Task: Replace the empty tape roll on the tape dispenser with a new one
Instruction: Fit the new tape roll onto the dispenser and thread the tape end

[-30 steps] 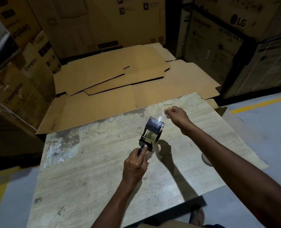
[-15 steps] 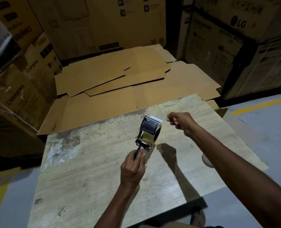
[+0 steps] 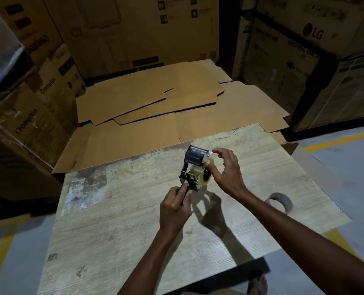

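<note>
A black and metal tape dispenser [image 3: 195, 167] is held upright above the worn wooden table [image 3: 134, 231]. A clear tape roll [image 3: 200, 176] sits mounted on it. My left hand [image 3: 174, 209] grips the dispenser's handle from below. My right hand [image 3: 228, 171] is at the dispenser's right side, thumb and forefinger pinching the loose white end of the tape near the top, other fingers against the roll. An empty grey cardboard tape core [image 3: 280, 202] lies flat on the table to the right, beyond my right forearm.
Flattened cardboard sheets [image 3: 155, 107] cover the floor past the table's far edge. Stacked appliance cartons [image 3: 283, 50] wall in the back and both sides. The grey floor with yellow lines [image 3: 336, 139] shows at right and left. A sandalled foot [image 3: 257, 284] shows below the table's near edge.
My right hand moved left from beside the dispenser onto its right side and took hold of the tape end. The empty core came into view behind my forearm. My left hand kept its grip.
</note>
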`<state>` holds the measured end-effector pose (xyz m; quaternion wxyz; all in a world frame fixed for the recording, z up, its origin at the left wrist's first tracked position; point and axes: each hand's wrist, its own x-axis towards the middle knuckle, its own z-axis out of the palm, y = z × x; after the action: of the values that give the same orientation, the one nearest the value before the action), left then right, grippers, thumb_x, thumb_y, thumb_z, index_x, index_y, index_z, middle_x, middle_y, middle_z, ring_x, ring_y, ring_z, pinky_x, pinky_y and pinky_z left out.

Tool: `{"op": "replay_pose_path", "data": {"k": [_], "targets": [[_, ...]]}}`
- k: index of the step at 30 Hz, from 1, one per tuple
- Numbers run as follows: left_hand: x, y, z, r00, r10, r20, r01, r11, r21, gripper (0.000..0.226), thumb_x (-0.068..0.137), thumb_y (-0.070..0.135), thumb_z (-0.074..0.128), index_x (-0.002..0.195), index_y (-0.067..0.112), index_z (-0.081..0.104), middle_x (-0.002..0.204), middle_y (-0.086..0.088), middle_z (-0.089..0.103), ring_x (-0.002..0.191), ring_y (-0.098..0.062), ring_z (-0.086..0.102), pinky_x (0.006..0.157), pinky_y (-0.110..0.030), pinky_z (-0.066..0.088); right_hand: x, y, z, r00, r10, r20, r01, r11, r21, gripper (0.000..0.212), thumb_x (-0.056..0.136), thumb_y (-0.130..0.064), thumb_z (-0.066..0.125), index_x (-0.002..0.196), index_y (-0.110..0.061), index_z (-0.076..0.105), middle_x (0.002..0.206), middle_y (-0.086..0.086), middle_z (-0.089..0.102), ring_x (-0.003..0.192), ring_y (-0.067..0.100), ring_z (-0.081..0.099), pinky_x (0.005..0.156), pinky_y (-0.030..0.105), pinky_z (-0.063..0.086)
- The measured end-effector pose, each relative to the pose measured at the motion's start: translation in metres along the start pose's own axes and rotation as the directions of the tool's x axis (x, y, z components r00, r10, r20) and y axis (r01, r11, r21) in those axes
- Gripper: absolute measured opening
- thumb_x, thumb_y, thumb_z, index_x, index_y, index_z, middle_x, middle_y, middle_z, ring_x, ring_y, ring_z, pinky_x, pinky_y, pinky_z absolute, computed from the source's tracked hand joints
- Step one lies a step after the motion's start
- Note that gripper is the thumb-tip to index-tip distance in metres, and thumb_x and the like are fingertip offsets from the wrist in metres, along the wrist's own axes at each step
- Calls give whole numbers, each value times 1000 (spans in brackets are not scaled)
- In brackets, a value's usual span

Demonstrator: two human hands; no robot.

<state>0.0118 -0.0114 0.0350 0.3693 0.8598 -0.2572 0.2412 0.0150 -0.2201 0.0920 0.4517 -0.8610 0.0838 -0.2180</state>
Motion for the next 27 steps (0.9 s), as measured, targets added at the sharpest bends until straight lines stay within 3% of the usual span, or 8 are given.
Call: {"op": "replay_pose_path", "data": {"k": [4,7,10,15,19,23,27], "targets": [[-7,0,11,990,-138,21,140,981,-136,40,90,10,74,130,6,69,91,-5,72,73,-15,67,61,-36,59,1,9,5,997,70,18,-69,997,-25,52,91,-59,55,132,-28,53,130,-3,53,118,17,52,101,52,47],[-20,-1,24,956,-291,43,293,929,-227,43,88,9,79,130,9,69,94,-3,73,79,-15,69,67,-40,59,-4,19,9,991,127,34,-125,991,-55,53,91,-58,55,134,-27,52,133,-2,53,121,19,51,103,54,45],[-32,4,32,938,-342,56,345,911,-225,41,87,9,81,127,9,71,91,-2,73,77,-13,68,67,-38,59,-13,31,13,983,183,12,-181,979,-90,51,91,-59,55,130,-26,54,131,-1,54,120,22,52,103,54,44],[-37,11,31,949,-310,60,316,937,-151,39,85,9,82,123,6,73,90,-3,74,74,-12,69,63,-28,57,-37,33,19,971,198,-132,-209,975,-76,52,86,-68,57,112,-24,51,112,-3,54,109,18,48,96,49,46],[-25,10,28,969,-240,59,242,970,-32,39,79,4,85,117,2,75,89,-8,75,76,-18,71,64,-30,58,-43,25,28,979,168,-112,-181,975,-126,75,77,-79,59,124,-23,45,126,0,47,121,20,41,97,38,32],[-16,10,27,976,-202,78,202,979,11,35,77,1,85,111,1,76,86,-10,74,71,-22,71,59,-35,59,-34,26,31,986,129,-109,-146,975,-166,92,70,-80,67,135,-22,39,145,3,38,136,22,35,104,45,29],[-14,8,29,979,-184,83,181,983,35,35,77,2,85,111,1,76,85,-11,74,70,-23,71,57,-34,59,-26,31,29,989,106,-105,-126,970,-210,94,67,-73,78,135,-21,39,147,5,37,138,25,35,106,52,31]]}}
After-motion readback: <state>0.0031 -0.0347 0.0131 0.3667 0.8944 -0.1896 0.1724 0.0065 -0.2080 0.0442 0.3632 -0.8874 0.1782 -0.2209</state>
